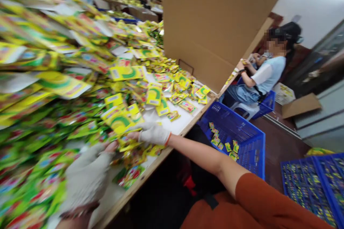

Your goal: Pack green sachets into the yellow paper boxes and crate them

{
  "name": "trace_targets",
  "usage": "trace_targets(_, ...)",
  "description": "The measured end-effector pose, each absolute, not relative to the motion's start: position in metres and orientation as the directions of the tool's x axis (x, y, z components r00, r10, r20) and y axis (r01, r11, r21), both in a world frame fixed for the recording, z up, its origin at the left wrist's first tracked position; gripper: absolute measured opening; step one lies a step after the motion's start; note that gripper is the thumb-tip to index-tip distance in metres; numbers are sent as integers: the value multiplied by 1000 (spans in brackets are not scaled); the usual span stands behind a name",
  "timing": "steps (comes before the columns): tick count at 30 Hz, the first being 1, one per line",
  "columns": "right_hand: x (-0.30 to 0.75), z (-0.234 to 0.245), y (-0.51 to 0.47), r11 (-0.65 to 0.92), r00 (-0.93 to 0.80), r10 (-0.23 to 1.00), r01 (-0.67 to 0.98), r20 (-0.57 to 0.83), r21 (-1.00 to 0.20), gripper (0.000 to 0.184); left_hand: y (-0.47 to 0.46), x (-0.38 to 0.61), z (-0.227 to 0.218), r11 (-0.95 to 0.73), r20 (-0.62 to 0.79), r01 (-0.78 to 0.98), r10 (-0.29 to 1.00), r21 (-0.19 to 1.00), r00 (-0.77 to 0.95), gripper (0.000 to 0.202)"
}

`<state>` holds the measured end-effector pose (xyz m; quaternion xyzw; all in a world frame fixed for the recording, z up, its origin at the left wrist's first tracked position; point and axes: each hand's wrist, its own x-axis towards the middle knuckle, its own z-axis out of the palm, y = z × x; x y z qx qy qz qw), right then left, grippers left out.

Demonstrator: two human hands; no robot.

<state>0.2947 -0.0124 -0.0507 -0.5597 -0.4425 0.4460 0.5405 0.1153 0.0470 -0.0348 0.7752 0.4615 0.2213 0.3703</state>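
While the gloved left hand (pixel 87 175) sits low at the left with its fingers bent, too blurred to tell if it grips anything, the gloved right hand (pixel 153 134) is pinched around yellow packets (pixel 120 123) over the table's near edge. Green packets (pixel 40 171) lie left on the table (pixel 174 122). Right of it stands a blue basket (pixel 254 154); farther off are a cardboard panel (pixel 209 21) and a seated person (pixel 270 77).

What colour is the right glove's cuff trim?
Orange; the cuff trim shows best in the head view.
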Motion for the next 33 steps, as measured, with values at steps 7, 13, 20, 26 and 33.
trace_targets(7, 302, -52, -29, 23, 320, 946, 96, 53, -995, 46, 34, 134, -33, 7, -38, 76, 909, 997, 415, 38)
trace_targets(13, 301, -52, -30, 36, 295, 953, 138, 76, -990, 45, 35, 136, -37, 81, -68, -4, 859, 997, 507, 40)
trace_targets(20, 296, -48, -28, 61, 204, 975, 119, 84, -991, 37, 34, 133, -41, -18, -6, 36, 824, 999, 567, 32)
trace_targets(26, 291, -43, -31, 13, 273, 959, 221, 75, -975, 40, 37, 136, -44, -55, 59, -25, 795, 998, 604, 38)
trace_targets(33, 283, -43, -34, 25, 215, 975, 157, 59, -987, 51, 33, 136, -38, -96, 78, 0, 802, 995, 593, 32)
